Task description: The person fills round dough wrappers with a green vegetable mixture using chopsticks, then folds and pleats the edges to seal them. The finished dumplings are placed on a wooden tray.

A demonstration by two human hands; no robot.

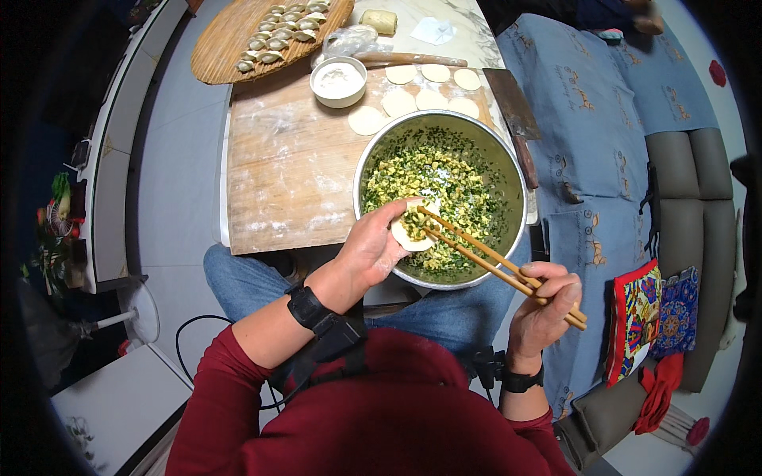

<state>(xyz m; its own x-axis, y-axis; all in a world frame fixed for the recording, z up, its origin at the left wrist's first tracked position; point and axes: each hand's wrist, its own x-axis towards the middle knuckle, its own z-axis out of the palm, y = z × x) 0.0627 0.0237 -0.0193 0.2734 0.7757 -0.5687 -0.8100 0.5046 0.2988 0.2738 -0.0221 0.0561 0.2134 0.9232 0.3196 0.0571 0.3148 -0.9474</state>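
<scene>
My left hand (372,241) holds a round dough wrapper (411,241) over the near left rim of a metal bowl (362,152). Chopped greens and egg-like yellow bits lie on the wrapper. A pair of wooden chopsticks (488,262) is gripped in my right hand (547,303), their tips touching the filling on the wrapper. The bowl contains more of the same filling (440,172). Behind the bowl, several flat dough wrappers (399,103) lie on a floured wooden board (280,172).
A bowl of flour (338,83), a rolling pin (417,59) and a dough piece (378,22) are beyond the filling. Folded dumplings (277,43) sit on a woven tray (223,47) at upper left. A cleaver (513,107) lies right of the board, beside a covered sofa (595,149).
</scene>
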